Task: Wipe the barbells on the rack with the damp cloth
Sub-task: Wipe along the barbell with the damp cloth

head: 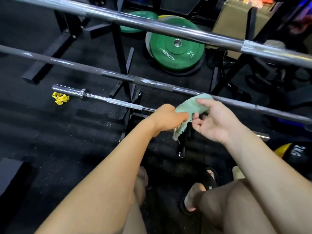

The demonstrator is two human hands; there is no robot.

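Looking down from the head view, the person stood before a black rack (124,68) carrying three barbells at different heights. The pale green cloth (189,108) hung between both hands, bunched over the lowest barbell (118,103), with its upper edge close to or against the middle barbell (84,69); which one it touched could not be told for sure. The left hand (168,118) had its fingers curled round the cloth's left part, gripping it. The right hand (217,120) was turned palm-up with fingers loosely bent, thumb and fingertips pinching the cloth's right edge. A frayed corner dangled below the left hand.

The cloth looked soft, light and limp, so it would likely drape and fold wherever it was let go; wrapping it round a bar and closing a palm over it seemed the surest hold. The bars looked stiff, heavy and smooth, with knurled sections where the fabric might drag or snag. The top barbell (168,28) ran well above. Green weight plates (175,51) lay on the floor behind.
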